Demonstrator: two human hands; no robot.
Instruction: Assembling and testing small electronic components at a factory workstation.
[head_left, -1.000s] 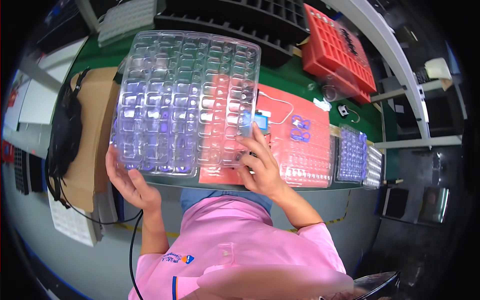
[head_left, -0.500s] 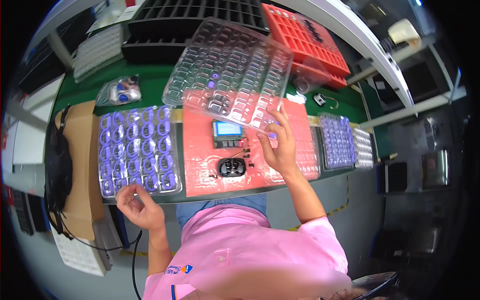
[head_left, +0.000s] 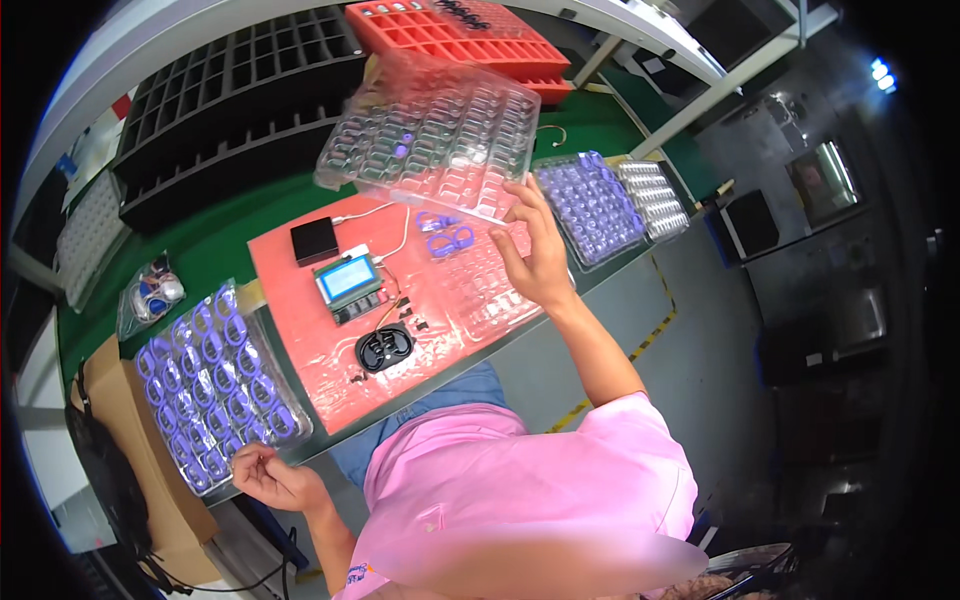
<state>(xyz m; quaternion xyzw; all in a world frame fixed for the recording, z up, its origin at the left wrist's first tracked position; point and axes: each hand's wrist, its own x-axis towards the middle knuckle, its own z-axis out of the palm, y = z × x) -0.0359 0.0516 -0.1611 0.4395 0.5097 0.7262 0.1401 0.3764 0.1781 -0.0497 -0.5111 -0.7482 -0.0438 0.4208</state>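
My right hand (head_left: 538, 245) grips the near edge of a clear plastic tray (head_left: 440, 125) with many moulded pockets, raised and tilted over the far side of the pink mat (head_left: 350, 395). Two small purple pieces (head_left: 403, 146) show in or through it. Below its near edge, loose purple loop-shaped parts (head_left: 450, 240) lie on the mat. My left hand (head_left: 272, 478), fingers curled and seemingly holding nothing, is at the near edge of a clear tray filled with purple loop-shaped parts (head_left: 210, 380).
On the mat are a small device with a lit screen (head_left: 350, 282), a black box (head_left: 315, 241) and a black oval holder (head_left: 384, 348). Black (head_left: 240, 100) and red (head_left: 460, 40) compartment trays stand behind. More filled trays (head_left: 588, 210) sit right; a cardboard box (head_left: 145, 450) is left.
My view has swung to the right. The clear tray has shifted off the mat's middle, baring the black box and purple loops. My right hand keeps hold; my left stays by the purple tray.
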